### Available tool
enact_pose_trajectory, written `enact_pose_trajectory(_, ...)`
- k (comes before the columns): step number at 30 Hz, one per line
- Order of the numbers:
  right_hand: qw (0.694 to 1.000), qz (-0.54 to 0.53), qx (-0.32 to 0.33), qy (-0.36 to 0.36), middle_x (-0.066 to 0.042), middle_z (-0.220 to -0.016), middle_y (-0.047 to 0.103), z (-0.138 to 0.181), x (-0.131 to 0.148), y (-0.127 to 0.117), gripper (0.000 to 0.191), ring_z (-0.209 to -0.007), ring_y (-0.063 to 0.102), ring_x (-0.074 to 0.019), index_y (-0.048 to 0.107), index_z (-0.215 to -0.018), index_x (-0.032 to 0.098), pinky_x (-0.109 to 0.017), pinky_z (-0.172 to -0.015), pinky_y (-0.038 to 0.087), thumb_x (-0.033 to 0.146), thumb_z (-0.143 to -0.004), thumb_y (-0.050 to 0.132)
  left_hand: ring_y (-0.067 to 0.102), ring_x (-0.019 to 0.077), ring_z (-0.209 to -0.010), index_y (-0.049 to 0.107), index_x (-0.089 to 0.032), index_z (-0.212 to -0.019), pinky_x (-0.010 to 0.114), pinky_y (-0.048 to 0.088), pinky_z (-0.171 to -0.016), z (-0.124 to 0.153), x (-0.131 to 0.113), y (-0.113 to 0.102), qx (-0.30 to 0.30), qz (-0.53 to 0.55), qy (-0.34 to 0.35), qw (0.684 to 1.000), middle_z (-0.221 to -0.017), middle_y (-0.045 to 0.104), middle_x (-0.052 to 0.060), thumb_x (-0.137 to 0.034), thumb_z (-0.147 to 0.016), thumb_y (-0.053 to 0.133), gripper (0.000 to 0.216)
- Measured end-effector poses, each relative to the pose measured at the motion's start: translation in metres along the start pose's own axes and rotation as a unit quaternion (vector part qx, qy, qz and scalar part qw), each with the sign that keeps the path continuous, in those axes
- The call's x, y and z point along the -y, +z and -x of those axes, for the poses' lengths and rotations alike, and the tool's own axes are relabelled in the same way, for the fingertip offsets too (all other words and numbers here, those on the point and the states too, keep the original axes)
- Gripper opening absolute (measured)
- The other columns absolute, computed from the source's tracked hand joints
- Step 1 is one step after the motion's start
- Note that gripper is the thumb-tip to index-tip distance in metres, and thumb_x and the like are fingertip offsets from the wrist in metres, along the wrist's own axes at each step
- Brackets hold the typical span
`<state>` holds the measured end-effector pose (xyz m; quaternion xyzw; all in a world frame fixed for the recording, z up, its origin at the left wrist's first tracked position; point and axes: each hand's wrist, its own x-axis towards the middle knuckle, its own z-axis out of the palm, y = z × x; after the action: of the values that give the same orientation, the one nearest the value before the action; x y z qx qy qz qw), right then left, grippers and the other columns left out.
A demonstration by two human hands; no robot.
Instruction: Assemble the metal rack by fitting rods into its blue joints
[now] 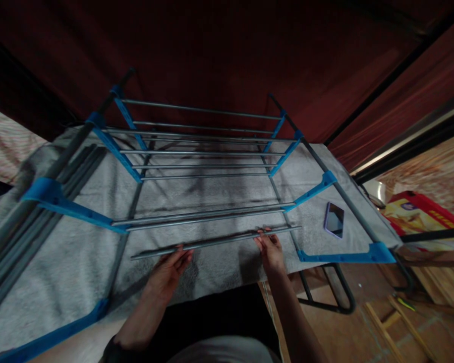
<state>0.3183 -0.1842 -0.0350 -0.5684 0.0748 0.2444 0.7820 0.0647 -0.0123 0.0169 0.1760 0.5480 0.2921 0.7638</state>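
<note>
A loose thin metal rod (223, 242) lies crosswise in front of me, tilted slightly up to the right. My left hand (172, 267) pinches it left of its middle, while my right hand (269, 247) grips it nearer the right end. Both rod ends are free. Around it stands a rack frame of grey tubes with blue plastic brackets. Two parallel crossbars (204, 218) join the left bracket (71, 204) to the right bracket (312, 191) just beyond the rod. Nearest me, the lower left bracket (60, 333) and lower right bracket (344, 257) have no rods between them.
Farther back, several crossbars (204, 153) span the upper brackets. Several loose grey tubes (34, 227) lie at the left on the grey cloth (227, 191). A phone (334, 220) rests at the right. Beyond the table edge are a red and yellow box (427, 217) and a dark metal frame (340, 292).
</note>
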Motion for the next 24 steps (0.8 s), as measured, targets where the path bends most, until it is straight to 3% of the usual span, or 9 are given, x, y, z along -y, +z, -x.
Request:
enact_pose_trajectory(11,0.999,-0.019,0.014,0.037,0.001,-0.093,0.080,0.034,-0.022,0.032,0.049,-0.094,0.076,-0.0197,0.071,-0.093,0.025,-0.038,-0.089,0.063,0.038,-0.056,0.100,0.078,0.0155,-0.071,0.076,-0.015,-0.084,0.023,0.066,-0.072,0.012,0.011,0.025,0.007,0.023,-0.047,0.999,-0.079,0.079,0.003,0.004,-0.090,0.069,0.021)
enact_pose_trajectory(18,0.996,-0.025,0.053,0.074,0.000,-0.092,0.081,0.061,-0.042,0.048,0.047,-0.092,0.076,-0.0208,0.074,-0.093,0.026,-0.040,-0.089,0.062,0.036,-0.055,0.100,0.079,0.0179,-0.072,0.076,-0.013,-0.079,0.028,0.066,-0.078,0.019,0.038,0.046,0.047,0.059,-0.082,0.994,-0.079,0.080,0.006,0.004,-0.088,0.073,0.019)
enact_pose_trajectory(24,0.995,-0.008,0.046,0.085,-0.003,-0.096,0.082,0.058,-0.031,0.044,0.047,-0.089,0.077,-0.0222,0.075,-0.096,0.024,-0.042,-0.090,0.062,0.044,-0.060,0.097,0.079,0.0186,-0.070,0.075,-0.013,-0.076,0.028,0.066,-0.074,0.013,0.038,0.043,0.037,0.059,-0.057,0.996,-0.076,0.079,0.005,0.003,-0.087,0.075,0.019)
